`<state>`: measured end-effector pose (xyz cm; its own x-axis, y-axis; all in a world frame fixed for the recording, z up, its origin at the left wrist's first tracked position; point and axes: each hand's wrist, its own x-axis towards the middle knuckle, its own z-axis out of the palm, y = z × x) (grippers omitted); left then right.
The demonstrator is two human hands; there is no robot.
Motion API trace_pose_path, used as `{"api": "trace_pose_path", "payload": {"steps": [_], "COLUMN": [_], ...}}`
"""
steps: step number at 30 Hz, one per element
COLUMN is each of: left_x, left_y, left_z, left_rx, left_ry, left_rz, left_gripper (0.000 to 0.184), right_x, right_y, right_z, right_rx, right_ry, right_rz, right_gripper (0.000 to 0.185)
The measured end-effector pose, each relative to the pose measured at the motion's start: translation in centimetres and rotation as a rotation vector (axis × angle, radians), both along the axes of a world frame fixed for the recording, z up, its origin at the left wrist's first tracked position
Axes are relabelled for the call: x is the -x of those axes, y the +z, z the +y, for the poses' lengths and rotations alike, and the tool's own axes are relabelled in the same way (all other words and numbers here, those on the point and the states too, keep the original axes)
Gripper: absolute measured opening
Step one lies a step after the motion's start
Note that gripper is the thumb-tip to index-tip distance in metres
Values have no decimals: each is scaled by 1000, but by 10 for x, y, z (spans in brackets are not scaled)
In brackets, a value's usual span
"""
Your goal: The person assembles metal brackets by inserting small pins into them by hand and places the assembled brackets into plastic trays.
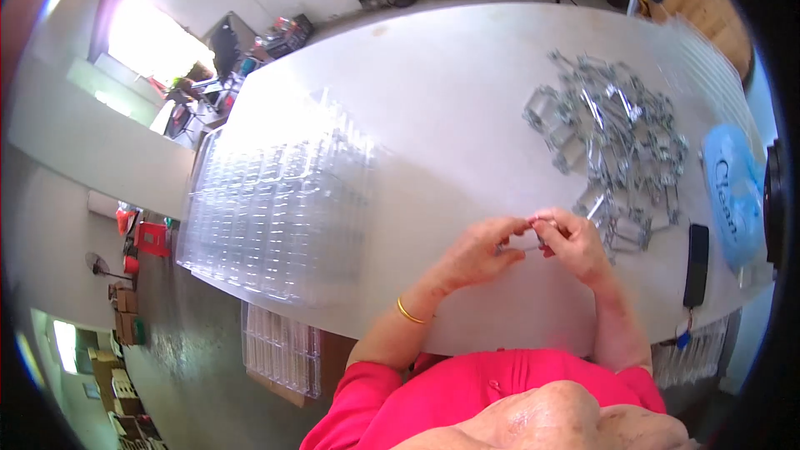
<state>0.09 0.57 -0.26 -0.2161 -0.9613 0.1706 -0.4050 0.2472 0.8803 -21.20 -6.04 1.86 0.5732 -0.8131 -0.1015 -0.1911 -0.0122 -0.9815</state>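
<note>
Shirt: pink cloth
Left hand, right hand: pinching small half-hidden piece
Pile: loose silver metal fittings, white bench's right

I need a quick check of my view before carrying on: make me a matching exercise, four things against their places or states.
Things:
1. clear plastic trays
2. metal parts
3. blue pack
4. bracelet

Places or states:
A. marked "Clean"
B. around the wrist of the left hand
C. in a loose heap
D. on the left side of the table

Pairs: 1-D, 2-C, 3-A, 4-B
</note>
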Motion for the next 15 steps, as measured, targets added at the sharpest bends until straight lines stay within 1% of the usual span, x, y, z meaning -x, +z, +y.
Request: {"api": "trace_pose_path", "payload": {"steps": [2,3,4,6,7,10,11,12,13,14,15], "left_x": [1,2,2,4,5,6,6,8,11,13,7], "left_y": [5,7,6,4,4,3,1,-3,-7,-8,1], "left_z": [1,1,0,1,2,5,5,5,5,5,4], "left_rx": [29,31,38,68,64,-50,-106,-163,-311,-453,-475], "left_ry": [-9,-34,-27,-41,-38,-103,-169,-231,-236,-229,-216], "left_rz": [-33,-53,-52,-75,-67,-65,84,238,544,842,875], "left_gripper": [50,49,49,48,48,46,45,44,43,42,43], "right_x": [2,4,4,5,5,2,1,2,4,5,2], "right_y": [-2,4,1,-6,-5,-3,-6,-2,2,1,0], "right_z": [0,-1,-2,-3,-3,-1,-1,-1,-2,-2,-6], "right_rx": [-20,77,84,475,472,530,510,324,142,113,121], "right_ry": [-63,-62,-55,-86,-82,-208,-273,-308,-348,-358,-370], "right_rz": [45,105,107,78,85,20,-16,-76,-138,-109,-250], "right_gripper": [20,16,16,11,11,6,4,5,7,7,8]}}
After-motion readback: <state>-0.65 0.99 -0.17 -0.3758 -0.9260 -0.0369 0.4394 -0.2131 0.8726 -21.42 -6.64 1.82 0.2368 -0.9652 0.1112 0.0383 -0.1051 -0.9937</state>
